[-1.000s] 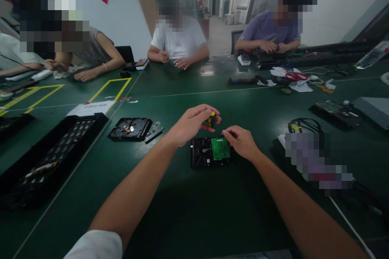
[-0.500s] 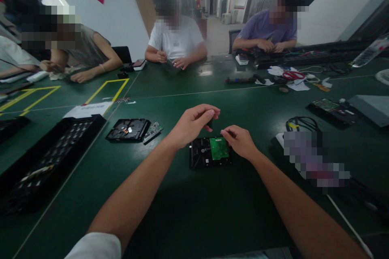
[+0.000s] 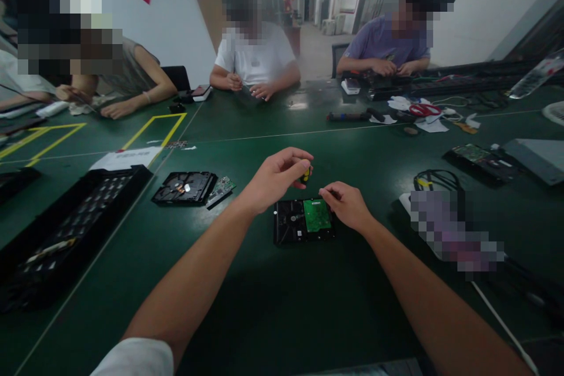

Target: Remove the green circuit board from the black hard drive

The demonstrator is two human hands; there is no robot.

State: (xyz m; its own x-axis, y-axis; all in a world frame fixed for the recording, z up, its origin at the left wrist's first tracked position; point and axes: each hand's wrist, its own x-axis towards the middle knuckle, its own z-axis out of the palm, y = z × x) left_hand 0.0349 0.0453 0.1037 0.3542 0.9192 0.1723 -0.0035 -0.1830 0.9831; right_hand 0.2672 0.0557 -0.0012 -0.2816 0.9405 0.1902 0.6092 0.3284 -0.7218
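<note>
A black hard drive [image 3: 288, 224] lies on the green table in front of me, its green circuit board [image 3: 317, 215] facing up. Over the drive's far edge, my left hand [image 3: 282, 176] is closed around a screwdriver [image 3: 305, 175]; only its black and yellow handle shows between the fingers, and the shaft cannot be made out. My right hand [image 3: 350, 204] pinches at the far right corner of the board, fingertips together. Whatever sits in that pinch is too small or hidden to name.
Left of the drive lie another hard drive [image 3: 183, 188], a loose circuit board [image 3: 221, 189] and a long black tray [image 3: 83, 217]. To the right are a black cable [image 3: 438, 176] and another drive with an exposed board [image 3: 478, 161]. Several people sit across the table.
The handle in my left hand has turned, so its yellow part now shows where it looked dark before. My right hand stays at the board's corner.
</note>
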